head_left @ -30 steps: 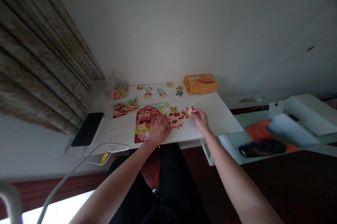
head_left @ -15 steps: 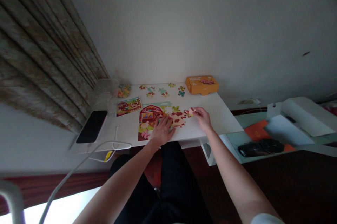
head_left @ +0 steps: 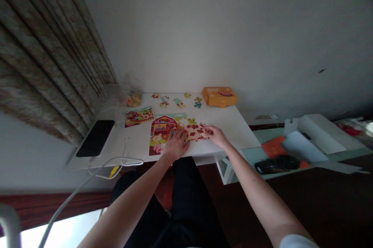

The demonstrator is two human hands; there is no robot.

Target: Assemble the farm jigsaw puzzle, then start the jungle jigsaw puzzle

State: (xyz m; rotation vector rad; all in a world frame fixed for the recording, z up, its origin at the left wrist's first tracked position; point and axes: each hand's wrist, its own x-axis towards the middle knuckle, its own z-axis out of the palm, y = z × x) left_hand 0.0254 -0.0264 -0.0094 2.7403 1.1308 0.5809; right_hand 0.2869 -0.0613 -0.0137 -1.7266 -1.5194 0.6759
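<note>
A half-built farm jigsaw [head_left: 163, 133] with a red barn lies on the white table [head_left: 233, 127]. My left hand [head_left: 175, 145] rests flat on its lower middle, fingers spread over the joined pieces. My right hand [head_left: 215, 135] is at the jigsaw's right edge, fingers pinched on a brown-spotted puzzle piece [head_left: 204, 131] that touches the cow-patterned pieces [head_left: 194, 131]. Several loose pieces [head_left: 177, 101] lie at the back of the table.
An orange box [head_left: 219, 96] stands at the table's back right. A picture card [head_left: 138, 116] and a clear bag [head_left: 116, 98] lie at the left, with a black phone [head_left: 95, 137] and a white cable [head_left: 116, 162]. A lower side table [head_left: 291, 154] with papers is at right.
My right hand has carried the spotted piece left and down, from apart at the jigsaw's upper right to against the cow pieces. My left hand stayed on the jigsaw.
</note>
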